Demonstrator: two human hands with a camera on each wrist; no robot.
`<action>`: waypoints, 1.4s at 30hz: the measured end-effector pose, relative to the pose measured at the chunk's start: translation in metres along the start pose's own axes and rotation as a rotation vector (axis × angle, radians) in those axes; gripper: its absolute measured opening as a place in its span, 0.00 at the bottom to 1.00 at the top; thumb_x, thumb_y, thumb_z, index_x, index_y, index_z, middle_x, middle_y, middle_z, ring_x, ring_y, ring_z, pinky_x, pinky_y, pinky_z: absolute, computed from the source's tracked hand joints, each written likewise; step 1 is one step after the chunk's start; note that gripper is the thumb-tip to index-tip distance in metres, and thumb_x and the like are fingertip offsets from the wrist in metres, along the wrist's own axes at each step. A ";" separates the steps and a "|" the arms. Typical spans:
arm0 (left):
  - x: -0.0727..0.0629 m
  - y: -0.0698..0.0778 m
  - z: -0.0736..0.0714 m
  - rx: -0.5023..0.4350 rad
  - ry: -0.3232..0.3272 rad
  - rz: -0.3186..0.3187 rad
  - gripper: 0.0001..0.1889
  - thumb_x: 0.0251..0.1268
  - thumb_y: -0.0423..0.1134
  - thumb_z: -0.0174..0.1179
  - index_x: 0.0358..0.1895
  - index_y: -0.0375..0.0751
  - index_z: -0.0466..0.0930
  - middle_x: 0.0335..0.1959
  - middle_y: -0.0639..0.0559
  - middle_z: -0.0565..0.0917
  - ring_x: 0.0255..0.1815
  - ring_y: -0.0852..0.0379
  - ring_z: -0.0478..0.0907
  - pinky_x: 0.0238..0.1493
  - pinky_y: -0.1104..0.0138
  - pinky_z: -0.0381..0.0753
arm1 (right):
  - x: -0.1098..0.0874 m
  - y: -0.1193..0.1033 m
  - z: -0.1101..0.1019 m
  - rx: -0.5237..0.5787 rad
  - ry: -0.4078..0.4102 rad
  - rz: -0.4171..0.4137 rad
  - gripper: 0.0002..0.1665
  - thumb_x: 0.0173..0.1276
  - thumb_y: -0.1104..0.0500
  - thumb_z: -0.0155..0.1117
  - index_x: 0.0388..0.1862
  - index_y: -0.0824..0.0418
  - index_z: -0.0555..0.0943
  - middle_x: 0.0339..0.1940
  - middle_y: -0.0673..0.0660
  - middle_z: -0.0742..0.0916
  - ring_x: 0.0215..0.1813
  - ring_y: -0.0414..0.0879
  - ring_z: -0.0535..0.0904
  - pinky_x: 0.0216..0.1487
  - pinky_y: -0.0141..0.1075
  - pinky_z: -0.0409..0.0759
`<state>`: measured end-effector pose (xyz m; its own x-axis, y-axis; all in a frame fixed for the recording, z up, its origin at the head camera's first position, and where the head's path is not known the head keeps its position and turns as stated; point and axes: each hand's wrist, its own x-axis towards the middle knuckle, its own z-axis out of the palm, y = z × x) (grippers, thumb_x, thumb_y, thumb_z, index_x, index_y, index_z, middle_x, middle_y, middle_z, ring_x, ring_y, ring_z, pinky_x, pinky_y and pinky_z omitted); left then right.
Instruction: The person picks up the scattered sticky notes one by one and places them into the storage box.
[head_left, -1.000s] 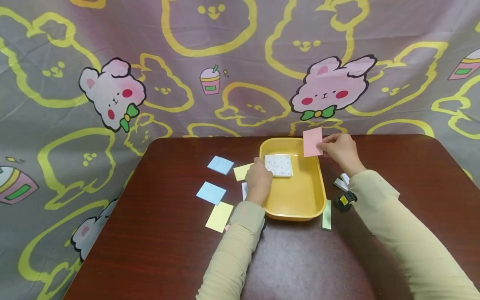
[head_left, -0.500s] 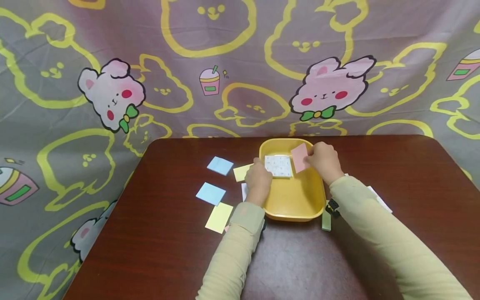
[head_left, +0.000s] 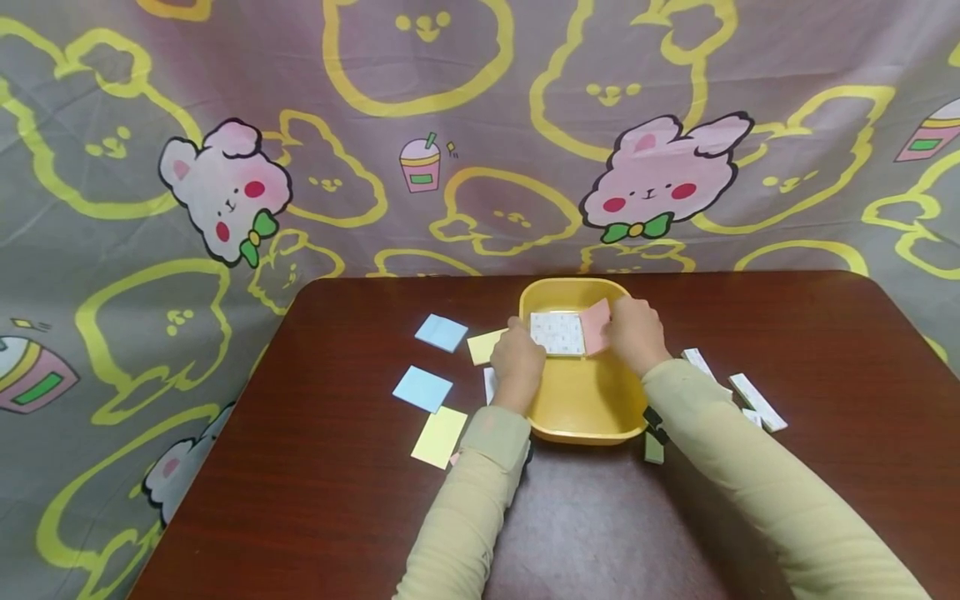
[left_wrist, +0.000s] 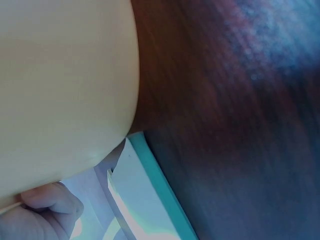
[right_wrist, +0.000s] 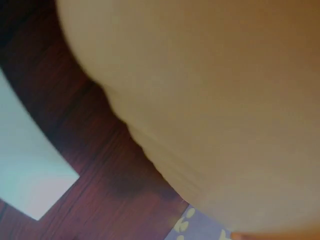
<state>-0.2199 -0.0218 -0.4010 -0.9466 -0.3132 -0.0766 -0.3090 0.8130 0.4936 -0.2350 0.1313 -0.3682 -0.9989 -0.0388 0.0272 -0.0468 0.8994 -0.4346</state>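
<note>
A yellow plastic tray [head_left: 581, 400] stands on the table, with a stack of white printed cards [head_left: 557, 335] lying in its back left part. My left hand [head_left: 517, 367] holds the tray's left rim; in the left wrist view only part of that hand [left_wrist: 50, 210] shows, at the bottom left. Inside the tray's back right, my right hand [head_left: 637, 337] pinches a pink paper card [head_left: 595, 327] by its right side. The pink card stands tilted right beside the white stack. A sleeve fills most of the right wrist view and hides the right hand there.
Left of the tray lie two blue cards [head_left: 422, 388], a yellow card [head_left: 438, 437] and another yellow card [head_left: 486, 346] partly behind the left hand. On the right are a green strip [head_left: 654, 447] and several white strips [head_left: 757, 402]. A patterned curtain [head_left: 480, 125] hangs behind the table.
My right hand has carried the pink card from above the tray's back right rim leftward and down into the tray, beside the white stack. The left hand stays on the rim.
</note>
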 end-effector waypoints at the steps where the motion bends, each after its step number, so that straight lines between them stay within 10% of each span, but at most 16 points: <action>1: 0.000 0.000 0.000 0.001 0.003 0.001 0.20 0.59 0.38 0.61 0.54 0.37 0.70 0.36 0.40 0.85 0.36 0.44 0.84 0.37 0.55 0.81 | 0.000 0.000 0.001 -0.007 0.011 -0.007 0.09 0.61 0.69 0.52 0.23 0.70 0.77 0.25 0.68 0.82 0.27 0.58 0.76 0.25 0.46 0.73; 24: 0.002 -0.001 0.000 -0.018 -0.012 -0.006 0.22 0.60 0.37 0.59 0.58 0.37 0.70 0.36 0.40 0.85 0.37 0.44 0.83 0.39 0.54 0.81 | 0.003 -0.004 0.007 -0.142 -0.046 -0.053 0.15 0.69 0.71 0.44 0.38 0.76 0.80 0.39 0.73 0.85 0.39 0.66 0.82 0.37 0.54 0.82; 33: 0.002 -0.001 0.001 -0.031 -0.023 -0.007 0.24 0.60 0.37 0.59 0.59 0.36 0.69 0.38 0.39 0.85 0.38 0.43 0.84 0.40 0.54 0.81 | -0.001 -0.008 0.010 -0.210 -0.191 -0.043 0.18 0.61 0.65 0.61 0.49 0.74 0.78 0.43 0.71 0.84 0.39 0.61 0.81 0.40 0.52 0.81; 42: 0.001 -0.001 0.000 -0.034 -0.017 -0.006 0.21 0.58 0.37 0.60 0.56 0.37 0.70 0.37 0.40 0.85 0.38 0.43 0.84 0.39 0.54 0.80 | -0.005 -0.008 0.017 -0.289 -0.184 -0.110 0.10 0.64 0.71 0.50 0.35 0.70 0.81 0.39 0.70 0.85 0.40 0.59 0.82 0.41 0.53 0.82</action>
<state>-0.2209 -0.0229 -0.4016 -0.9464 -0.3092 -0.0939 -0.3112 0.7939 0.5224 -0.2301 0.1169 -0.3800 -0.9739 -0.1966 -0.1138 -0.1766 0.9703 -0.1652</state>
